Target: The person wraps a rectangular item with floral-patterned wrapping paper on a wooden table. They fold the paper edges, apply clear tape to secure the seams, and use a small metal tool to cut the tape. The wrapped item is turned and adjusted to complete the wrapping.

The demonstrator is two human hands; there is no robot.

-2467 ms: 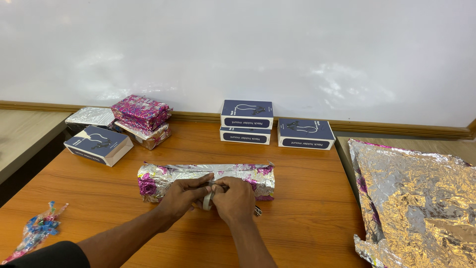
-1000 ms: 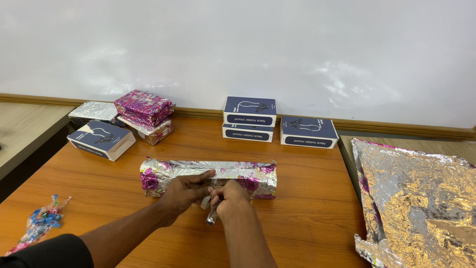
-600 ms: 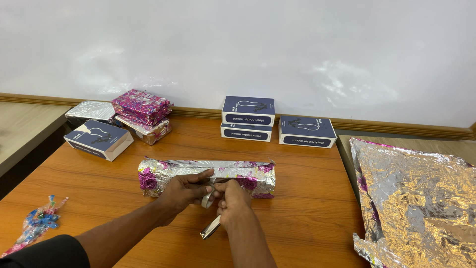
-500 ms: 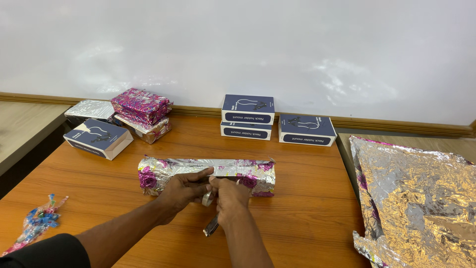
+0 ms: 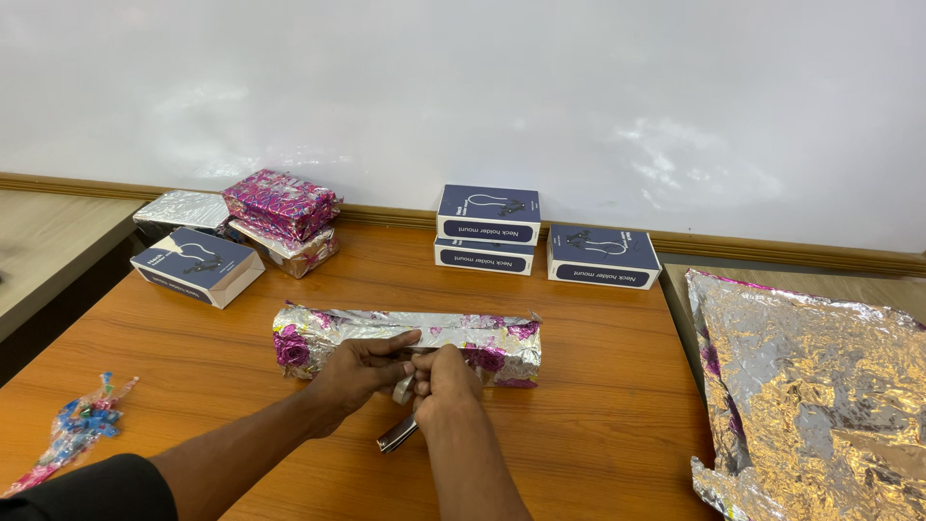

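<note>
A long box wrapped in silver foil paper with pink roses (image 5: 492, 340) lies across the middle of the wooden table (image 5: 598, 386). My left hand (image 5: 357, 365) presses flat on its near side, fingers stretched along the foil seam. My right hand (image 5: 446, 378) is closed on a small metal stapler (image 5: 397, 432), whose end sticks out below the hand toward me, its top against the wrapped box beside my left fingers.
Two stacked dark blue boxes (image 5: 487, 229) and a third one (image 5: 602, 256) stand at the back. At back left are wrapped parcels (image 5: 282, 205) and another blue box (image 5: 197, 265). A crumpled foil sheet (image 5: 820, 376) covers the right. A small plastic packet (image 5: 75, 429) lies at left.
My hands stayed at the box's near side; the stapler's end now hangs out below my right hand, where earlier it was tucked between the hands.
</note>
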